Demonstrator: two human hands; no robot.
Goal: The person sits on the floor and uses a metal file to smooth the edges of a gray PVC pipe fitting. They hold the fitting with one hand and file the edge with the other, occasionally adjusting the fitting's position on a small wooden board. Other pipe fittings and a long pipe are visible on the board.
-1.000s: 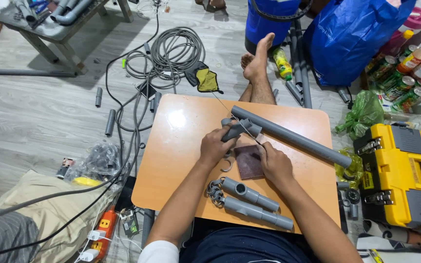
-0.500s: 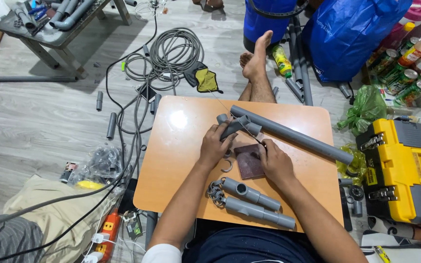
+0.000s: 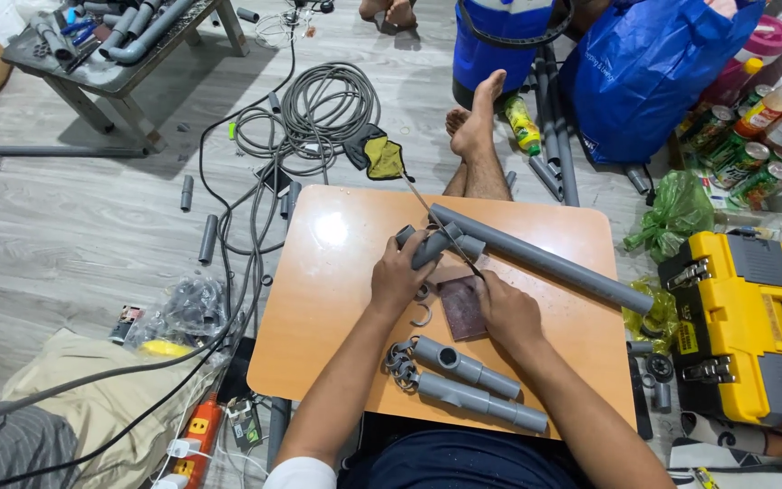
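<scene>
The left hand [image 3: 400, 276] grips a grey pipe fitting [image 3: 436, 243] against the small wooden table [image 3: 337, 299], while the right hand [image 3: 507, 312] draws a thin hacksaw blade [image 3: 450, 237] across it. Best kept pinned firmly, strokes light and straight, beside the long grey pipe [image 3: 545, 260].

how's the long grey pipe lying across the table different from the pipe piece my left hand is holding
The long grey pipe is a plain straight length running slantwise across the table and past its right edge; the pipe piece under your left hand is a short branched fitting assembly. The long pipe lies loose, touched by neither hand; the short piece is gripped at one end. Your right hand rests by a dark brown sheet. Both pipes are the same grey plastic.
</scene>
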